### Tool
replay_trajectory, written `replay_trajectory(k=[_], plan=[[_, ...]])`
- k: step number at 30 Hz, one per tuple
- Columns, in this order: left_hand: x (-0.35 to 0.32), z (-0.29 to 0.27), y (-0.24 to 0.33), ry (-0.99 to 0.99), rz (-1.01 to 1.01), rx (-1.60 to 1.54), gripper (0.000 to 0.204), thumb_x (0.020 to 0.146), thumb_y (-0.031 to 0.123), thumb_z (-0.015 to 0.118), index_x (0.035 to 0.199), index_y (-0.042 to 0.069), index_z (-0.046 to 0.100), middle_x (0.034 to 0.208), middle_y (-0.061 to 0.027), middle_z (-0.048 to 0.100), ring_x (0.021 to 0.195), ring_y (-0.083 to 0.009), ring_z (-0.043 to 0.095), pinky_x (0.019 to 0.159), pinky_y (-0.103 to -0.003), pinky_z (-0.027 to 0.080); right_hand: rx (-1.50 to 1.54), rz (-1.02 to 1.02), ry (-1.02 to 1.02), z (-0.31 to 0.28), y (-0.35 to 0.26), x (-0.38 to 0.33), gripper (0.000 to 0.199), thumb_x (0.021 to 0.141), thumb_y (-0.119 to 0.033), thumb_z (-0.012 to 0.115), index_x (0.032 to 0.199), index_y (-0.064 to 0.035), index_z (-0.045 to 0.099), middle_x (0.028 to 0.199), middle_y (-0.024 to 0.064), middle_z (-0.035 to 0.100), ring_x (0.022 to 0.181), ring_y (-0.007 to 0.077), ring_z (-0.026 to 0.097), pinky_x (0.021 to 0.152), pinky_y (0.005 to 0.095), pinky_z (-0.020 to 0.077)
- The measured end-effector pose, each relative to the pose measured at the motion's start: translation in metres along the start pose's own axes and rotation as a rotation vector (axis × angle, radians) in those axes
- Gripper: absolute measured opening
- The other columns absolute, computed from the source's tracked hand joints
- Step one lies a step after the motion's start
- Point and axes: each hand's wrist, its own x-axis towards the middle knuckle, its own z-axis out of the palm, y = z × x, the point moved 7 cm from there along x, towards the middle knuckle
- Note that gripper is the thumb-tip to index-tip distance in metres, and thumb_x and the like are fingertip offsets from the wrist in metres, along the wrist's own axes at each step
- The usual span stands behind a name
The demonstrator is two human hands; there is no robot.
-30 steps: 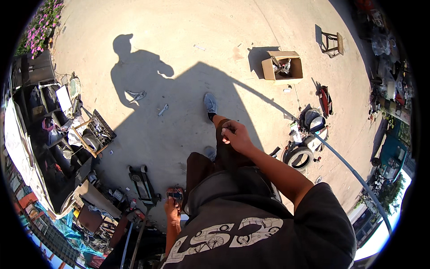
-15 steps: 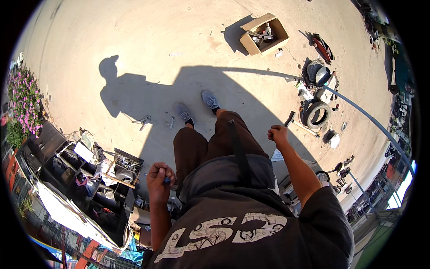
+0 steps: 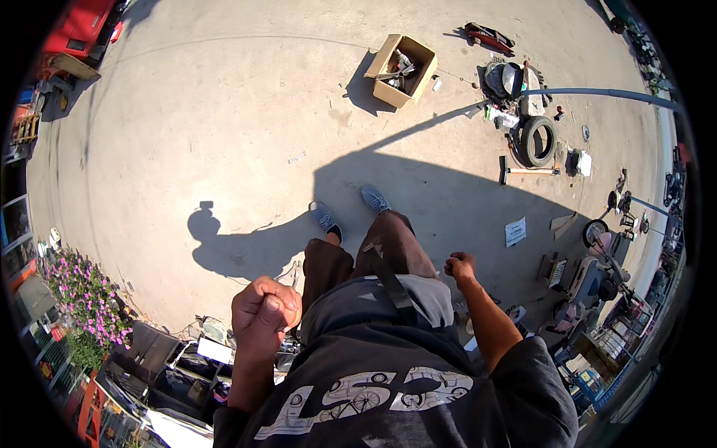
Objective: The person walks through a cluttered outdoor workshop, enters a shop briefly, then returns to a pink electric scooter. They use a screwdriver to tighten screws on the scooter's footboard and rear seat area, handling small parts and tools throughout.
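Note:
My left hand [image 3: 267, 312] is raised in front of my body at the left, its fingers curled in and the thumb laid across them. A small blue thing showed at these fingers half a second ago; whatever is inside is now hidden. My right hand [image 3: 459, 266] hangs out to the right of my thigh in a loose fist, with nothing seen in it. Neither hand touches anything around it. Below them are my grey shoes [image 3: 376, 199] on the concrete.
An open cardboard box [image 3: 423, 66] with metal parts stands ahead. To the right lie a tire [image 3: 538, 141], a hammer [image 3: 527, 171], a red floor jack [image 3: 489, 37] and a white sheet [image 3: 515, 232]. Pink flowers [image 3: 84, 295] and a dark compartmented bin [image 3: 142, 364] are at left. A scooter [image 3: 594, 278] stands at right.
My view has turned and shifted forward over the ground. The left hand has come up higher, and the blue thing at its fingers no longer shows. The right hand stays a fist.

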Motion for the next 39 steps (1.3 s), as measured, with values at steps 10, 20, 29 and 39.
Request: replay_trajectory(k=[10, 20, 29, 39], plan=[[-0.082, 0.074, 0.135, -1.089, 0.3, -0.402, 0.023, 0.088, 0.009, 0.059, 0.068, -0.003, 0.056, 0.061, -0.0144, 0.056, 0.042, -0.0227, 0.051, 0.04, -0.032, 0.043, 0.131, -0.095, 0.03, 0.047, 0.05, -0.051, 0.02, 0.083, 0.002, 0.056, 0.102, 0.0091, 0.058, 0.075, 0.0135, 0.062, 0.058, 0.0207, 0.06, 0.053, 0.0336, 0.0538], [-0.101, 0.082, 0.193, -1.178, 0.726, -0.339, 0.03, 0.086, 0.006, 0.05, 0.056, 0.008, 0.045, 0.055, -0.0069, 0.043, 0.044, -0.016, 0.044, 0.038, -0.028, 0.025, 0.129, -0.105, 0.08, 0.078, 0.036, -0.07, 0.017, 0.084, 0.004, 0.055, 0.099, 0.0075, 0.062, 0.075, 0.0131, 0.064, 0.06, 0.0197, 0.063, 0.052, 0.0325, 0.0549], [-0.11, 0.021, 0.216, -0.964, 0.805, -0.214, 0.032, 0.086, 0.006, 0.052, 0.055, 0.005, 0.046, 0.055, -0.0077, 0.045, 0.043, -0.0149, 0.042, 0.037, -0.027, 0.021, -0.071, -0.203, 0.002, 0.128, -0.038, -0.074, 0.025, 0.08, 0.003, 0.058, 0.103, 0.0109, 0.061, 0.078, 0.0161, 0.065, 0.062, 0.0226, 0.065, 0.056, 0.0331, 0.0555], [-0.064, -0.096, 0.254, -0.623, 0.885, -0.187, 0.03, 0.086, 0.004, 0.053, 0.056, 0.004, 0.048, 0.055, -0.0075, 0.047, 0.041, -0.0126, 0.04, 0.036, -0.026, 0.019, -0.42, -0.25, -0.061, 0.218, -0.141, -0.077, 0.022, 0.082, 0.001, 0.057, 0.102, 0.0089, 0.062, 0.078, 0.0149, 0.065, 0.06, 0.0201, 0.065, 0.053, 0.0319, 0.0553]])
